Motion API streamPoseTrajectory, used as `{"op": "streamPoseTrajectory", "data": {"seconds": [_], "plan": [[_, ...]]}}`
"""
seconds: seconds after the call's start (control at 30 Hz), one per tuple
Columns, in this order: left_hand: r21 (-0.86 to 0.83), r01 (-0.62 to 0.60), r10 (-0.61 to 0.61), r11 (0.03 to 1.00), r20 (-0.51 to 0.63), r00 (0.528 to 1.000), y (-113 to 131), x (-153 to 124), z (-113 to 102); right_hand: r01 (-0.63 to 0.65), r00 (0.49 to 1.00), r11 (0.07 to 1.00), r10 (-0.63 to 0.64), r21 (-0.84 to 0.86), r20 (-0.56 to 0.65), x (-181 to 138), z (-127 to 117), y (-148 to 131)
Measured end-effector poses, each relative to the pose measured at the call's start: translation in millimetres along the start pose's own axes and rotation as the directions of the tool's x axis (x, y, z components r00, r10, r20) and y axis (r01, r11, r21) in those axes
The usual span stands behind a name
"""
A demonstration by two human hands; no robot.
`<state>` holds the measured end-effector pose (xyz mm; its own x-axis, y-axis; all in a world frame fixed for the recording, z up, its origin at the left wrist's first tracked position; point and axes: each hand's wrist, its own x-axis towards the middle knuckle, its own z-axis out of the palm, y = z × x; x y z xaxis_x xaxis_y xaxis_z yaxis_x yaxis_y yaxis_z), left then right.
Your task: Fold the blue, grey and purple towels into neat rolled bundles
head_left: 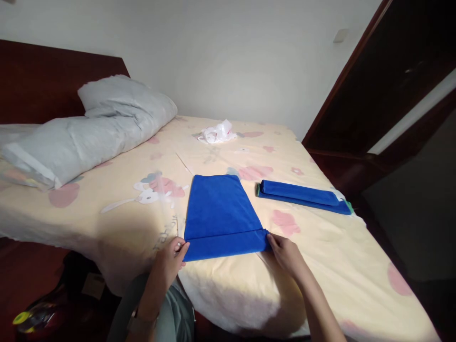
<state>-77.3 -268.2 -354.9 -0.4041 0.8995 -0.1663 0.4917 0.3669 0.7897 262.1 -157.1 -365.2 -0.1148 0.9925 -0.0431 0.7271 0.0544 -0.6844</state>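
A blue towel [223, 204] lies flat on the bed, with a strip along its near edge turned over onto itself. My left hand [173, 256] pinches the left end of that folded strip between thumb and fingers. At the strip's right end, my right hand [283, 249] grips the other corner. Further right rests a second blue cloth [302, 194], folded into a long narrow bundle with some green edging at its ends.
The bed [135, 228] has a cream sheet printed with rabbits and strawberries. A grey quilt [96, 137] is heaped at the left by the dark headboard [53, 76]. A crumpled white plastic bag [218, 132] sits near the wall. Dark items lie on the floor lower left.
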Motion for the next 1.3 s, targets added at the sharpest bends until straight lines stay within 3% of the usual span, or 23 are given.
{"op": "streamPoseTrajectory", "data": {"seconds": [0.13,0.27,0.33,0.4,0.53,0.7,0.93,1.17,1.3], "plan": [[-0.012,-0.169,0.17,0.985,0.075,0.983,-5,-3,-13,-0.049,0.998,0.996,0.051,0.074,-0.025,-4,-1,-3],[-0.019,-0.389,0.38,0.921,0.263,0.887,-7,-9,-31,0.034,0.974,0.915,-0.12,0.401,0.19,-11,-16,-7],[-0.004,-0.442,0.429,0.897,0.249,0.868,-8,-7,-31,0.045,0.931,0.849,-0.227,0.526,0.286,-14,-21,-7],[0.024,-0.428,0.417,0.903,0.182,0.89,-8,-3,-25,0.06,0.933,0.827,-0.246,0.56,0.263,-13,-20,-6],[0.03,-0.364,0.361,0.931,0.071,0.93,-8,5,-9,0.1,0.984,0.844,-0.161,0.527,0.071,-2,-5,-1],[0.065,-0.399,0.405,0.914,-0.12,0.907,-8,8,-7,0.169,0.985,0.845,-0.125,0.507,-0.12,3,-2,-6],[0.058,-0.132,0.137,0.99,-0.085,0.987,-7,5,-6,0.204,0.979,0.886,-0.193,0.417,-0.069,-2,-17,-12],[0.244,-0.095,0.106,0.965,-0.034,0.994,2,-2,0,0.141,0.986,0.986,-0.148,0.094,0.072,-6,-13,-8],[0.342,-0.116,0.15,0.932,-0.075,0.986,3,-3,3,0.128,0.992,0.982,-0.128,-0.141,0.01,-6,5,-9]]}}
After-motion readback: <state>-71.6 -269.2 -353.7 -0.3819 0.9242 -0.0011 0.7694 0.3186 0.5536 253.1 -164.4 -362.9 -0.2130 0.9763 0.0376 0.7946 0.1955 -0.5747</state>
